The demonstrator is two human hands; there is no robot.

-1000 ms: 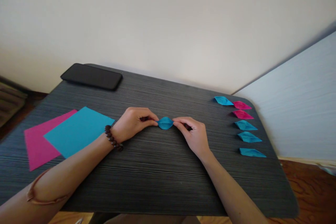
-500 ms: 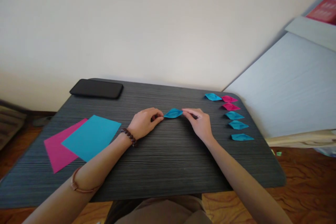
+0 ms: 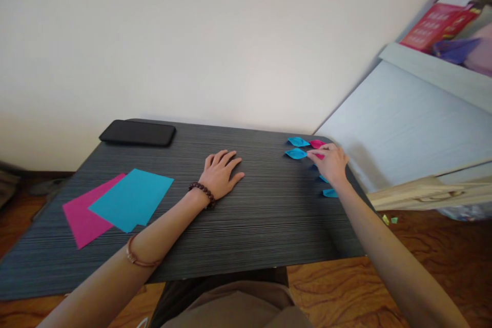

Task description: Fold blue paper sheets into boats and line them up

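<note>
My right hand (image 3: 331,164) pinches the right tip of a blue folded paper boat (image 3: 295,154) at the table's right side. Just behind that boat sits another blue paper boat (image 3: 298,142), with a pink paper boat (image 3: 317,144) to its right. The hand partly covers the pink boat and the other boats below it; one blue boat (image 3: 329,193) shows in part under the wrist. My left hand (image 3: 220,175) rests flat on the table's middle with fingers spread, holding nothing.
On the dark wood-grained table (image 3: 238,236), a blue sheet of paper (image 3: 132,197) overlaps a pink sheet (image 3: 82,218) at the left. A black phone-like slab (image 3: 137,133) lies at the back left. A white cabinet (image 3: 415,123) stands against the right side, with a red item (image 3: 430,25) on top.
My right hand has carried the blue boat from the table's middle to the row at the right. My left hand has let go of the boat and spread flat. The view has turned slightly right.
</note>
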